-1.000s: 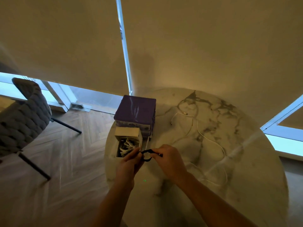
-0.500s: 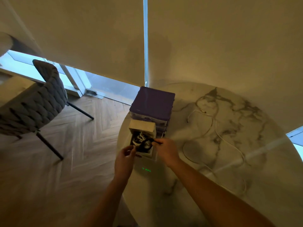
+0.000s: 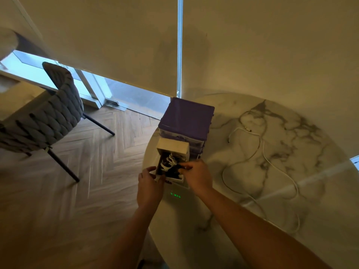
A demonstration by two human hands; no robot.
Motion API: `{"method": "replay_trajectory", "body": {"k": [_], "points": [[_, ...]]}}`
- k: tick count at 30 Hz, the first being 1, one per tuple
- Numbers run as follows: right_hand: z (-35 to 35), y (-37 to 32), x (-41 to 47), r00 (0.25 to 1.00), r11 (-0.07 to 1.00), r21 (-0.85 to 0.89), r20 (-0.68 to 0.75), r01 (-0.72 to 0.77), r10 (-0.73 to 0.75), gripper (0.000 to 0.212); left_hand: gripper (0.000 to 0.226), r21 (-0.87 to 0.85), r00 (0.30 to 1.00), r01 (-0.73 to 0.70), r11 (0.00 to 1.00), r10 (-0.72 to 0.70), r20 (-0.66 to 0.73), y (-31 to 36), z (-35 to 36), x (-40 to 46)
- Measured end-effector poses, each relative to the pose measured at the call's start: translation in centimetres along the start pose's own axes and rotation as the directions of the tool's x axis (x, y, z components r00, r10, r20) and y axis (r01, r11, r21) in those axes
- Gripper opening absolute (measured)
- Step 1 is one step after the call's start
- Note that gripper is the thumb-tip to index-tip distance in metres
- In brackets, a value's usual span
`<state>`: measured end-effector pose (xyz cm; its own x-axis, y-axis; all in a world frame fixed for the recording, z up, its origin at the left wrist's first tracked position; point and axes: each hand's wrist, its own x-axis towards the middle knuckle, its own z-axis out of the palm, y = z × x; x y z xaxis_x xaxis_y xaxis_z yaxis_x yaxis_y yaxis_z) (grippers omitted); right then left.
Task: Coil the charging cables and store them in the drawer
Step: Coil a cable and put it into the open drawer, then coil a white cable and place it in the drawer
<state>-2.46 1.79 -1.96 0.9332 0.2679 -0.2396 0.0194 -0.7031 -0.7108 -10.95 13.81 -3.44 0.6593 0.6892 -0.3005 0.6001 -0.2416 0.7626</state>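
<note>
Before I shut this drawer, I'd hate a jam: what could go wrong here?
The black cable under your right hand sits atop white coils in the full open drawer; a loop might spring up and catch. The left hand at the drawer's front could get pinched. The white cable lies loose on the table.

- The coiled black cable (image 3: 173,170), held above the bench a second ago, now sits inside the open drawer (image 3: 171,151).
- The right hand (image 3: 196,174) now reaches into the drawer; the left hand (image 3: 149,183) touches its front corner.
</note>
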Motion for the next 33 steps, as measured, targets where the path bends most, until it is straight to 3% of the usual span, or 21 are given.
{"method": "replay_trajectory", "body": {"k": [6,13,19,24,33], "points": [[0.4,0.2,0.0,0.998,1.0,-0.004,-0.05,-0.027,0.027,0.019,0.042,-0.001,1.0,0.023,1.0,-0.023,0.003,0.0,0.1,0.1],[1.1,0.6,-0.4,0.996,0.989,-0.143,-0.075,0.04,-0.051,0.017,0.043,-0.009,0.999,0.029,1.0,-0.029,0.023,0.0,0.0,0.2],[0.8,0.2,-0.8,0.984,0.966,-0.229,-0.1,0.123,-0.149,0.019,0.043,-0.01,0.999,0.038,0.999,-0.037,0.026,0.1,-0.3,0.3],[1.1,-0.3,-0.8,0.946,0.927,-0.235,-0.07,0.292,-0.316,0.026,0.043,-0.003,0.999,0.031,1.0,-0.031,0.022,0.2,-0.4,0.2],[0.6,0.3,-0.8,0.958,0.931,-0.26,-0.058,0.257,-0.28,0.023,0.043,-0.014,0.999,0.035,0.999,-0.034,0.038,0.2,-0.7,0.0]]}}
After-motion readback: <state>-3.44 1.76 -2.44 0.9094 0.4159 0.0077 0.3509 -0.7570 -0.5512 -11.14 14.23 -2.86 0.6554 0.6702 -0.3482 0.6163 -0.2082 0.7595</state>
